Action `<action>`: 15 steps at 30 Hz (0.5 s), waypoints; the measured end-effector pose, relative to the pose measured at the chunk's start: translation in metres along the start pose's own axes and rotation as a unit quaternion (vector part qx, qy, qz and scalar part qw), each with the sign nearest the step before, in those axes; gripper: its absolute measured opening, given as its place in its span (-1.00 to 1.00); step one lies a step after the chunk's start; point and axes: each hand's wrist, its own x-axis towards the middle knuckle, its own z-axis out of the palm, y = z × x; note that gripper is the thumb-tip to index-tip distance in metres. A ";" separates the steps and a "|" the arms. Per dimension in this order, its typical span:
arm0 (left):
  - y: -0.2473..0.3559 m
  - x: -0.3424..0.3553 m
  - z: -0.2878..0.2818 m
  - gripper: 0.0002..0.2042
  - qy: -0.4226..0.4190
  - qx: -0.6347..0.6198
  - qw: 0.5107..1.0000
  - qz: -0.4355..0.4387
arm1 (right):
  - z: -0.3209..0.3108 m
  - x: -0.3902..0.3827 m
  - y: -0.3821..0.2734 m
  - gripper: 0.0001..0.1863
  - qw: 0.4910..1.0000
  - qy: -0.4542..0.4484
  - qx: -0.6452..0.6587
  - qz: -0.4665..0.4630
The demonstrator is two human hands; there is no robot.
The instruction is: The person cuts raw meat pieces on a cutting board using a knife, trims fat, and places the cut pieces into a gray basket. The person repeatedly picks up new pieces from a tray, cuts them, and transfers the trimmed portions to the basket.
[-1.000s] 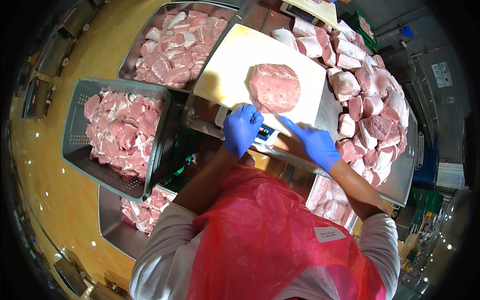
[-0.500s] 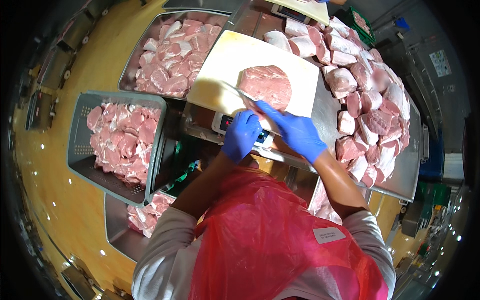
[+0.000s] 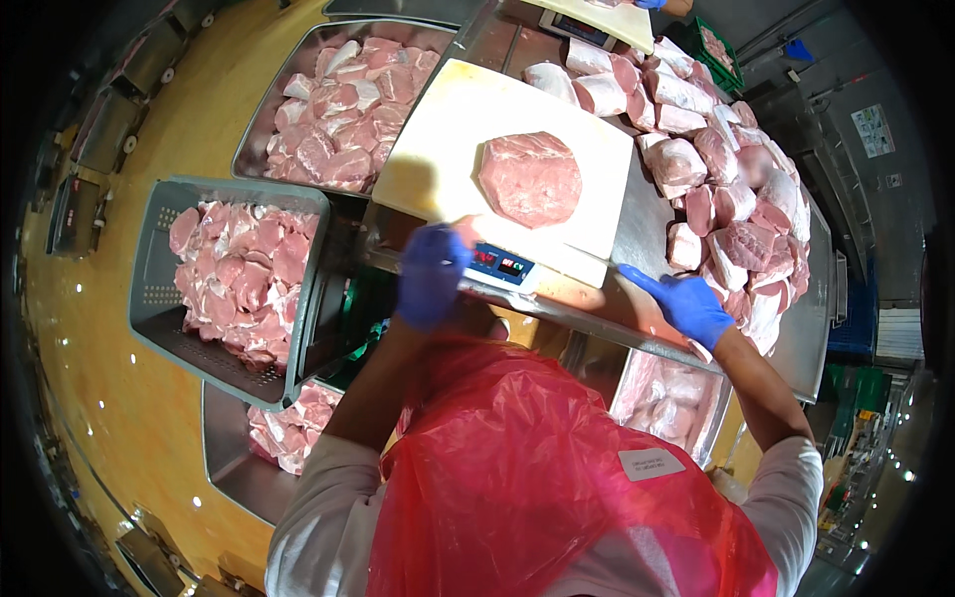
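Note:
A thick round slab of pink meat lies on a white cutting board. My left hand, blue-gloved and blurred by motion, is at the board's near-left edge. A smeared pink scrap of meat shows at its fingertips. Right of the board, over the steel table, is my right hand, also blue-gloved. Its fingers are curled and the forefinger points left. The grip matches the earlier knife hold, but the blade cannot be made out against the steel. A scale display shows at the board's near edge.
Many meat chunks pile up on the steel table at right. A steel tub and a grey perforated crate, both with meat pieces, stand at left. Lower steel bins hold more meat. Another person's gloved hand appears at the far edge.
Both hands have left the slab: the left moved leftward and the right moved right, off the board. The knife blade seen on the board is no longer visible there. The scale display is uncovered.

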 end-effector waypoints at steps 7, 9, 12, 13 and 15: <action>-0.108 0.019 -0.202 -0.85 0.102 0.304 0.939 -0.125 | 0.045 0.004 -0.045 -0.31 0.870 0.277 0.388 0.124; -0.144 0.032 -0.227 -0.77 -0.166 0.423 0.853 -0.256 | 0.023 0.033 -0.071 -0.28 0.791 0.300 0.504 0.173; -0.038 0.116 -0.171 -0.68 -0.091 0.198 0.976 0.004 | 0.004 0.074 -0.087 -0.21 0.668 0.377 0.624 0.147; -0.019 0.136 -0.153 -0.68 -0.065 0.080 0.993 0.053 | -0.008 0.083 -0.090 -0.20 0.632 0.388 0.656 0.140; -0.002 0.167 -0.114 -0.70 -0.102 -0.090 0.988 0.067 | -0.013 0.095 -0.087 -0.21 0.581 0.380 0.711 0.113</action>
